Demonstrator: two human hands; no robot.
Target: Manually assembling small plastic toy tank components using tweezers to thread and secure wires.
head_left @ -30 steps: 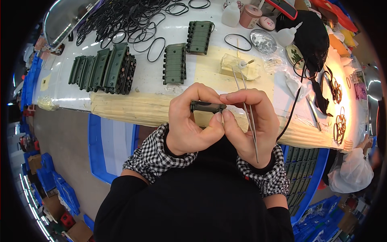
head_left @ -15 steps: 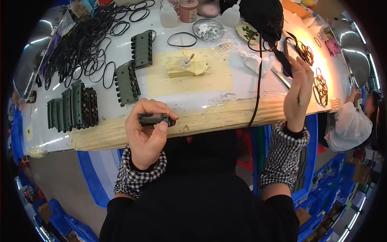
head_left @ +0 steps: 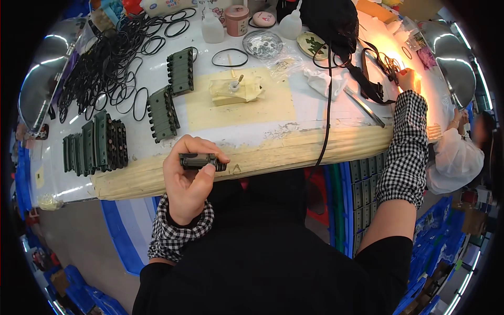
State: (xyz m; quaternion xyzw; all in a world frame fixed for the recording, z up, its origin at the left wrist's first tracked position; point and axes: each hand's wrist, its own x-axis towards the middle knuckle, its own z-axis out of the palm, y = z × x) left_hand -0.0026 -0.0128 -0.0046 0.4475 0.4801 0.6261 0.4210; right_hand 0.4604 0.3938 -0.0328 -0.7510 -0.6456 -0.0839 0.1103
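My left hand (head_left: 185, 181) is closed around a small dark green ridged plastic piece (head_left: 197, 161), held just over the table's front edge with the thumb on its near side. My right hand (head_left: 408, 80) is stretched out to the far right, under bright lamp light. Its fingers are bunched at a bundle of thin black bands (head_left: 389, 67); whatever they hold is lost in the glare. Left of my left hand stands a row of similar green pieces (head_left: 94, 144). Two more green strips (head_left: 163, 114) (head_left: 180, 72) lie farther back.
A tangle of black bands (head_left: 100, 68) covers the back left. A tape-wrapped block (head_left: 236, 89) stands mid-table. Behind it are a dish of small metal parts (head_left: 262, 44) and squeeze bottles (head_left: 212, 27). Tweezers (head_left: 365, 106) lie right of a hanging black cord (head_left: 329, 105). A person (head_left: 455, 152) sits at the right.
My right hand has moved right and away from me, from above the table's front right to the black bands. My left hand keeps its hold on the green piece, nearly still.
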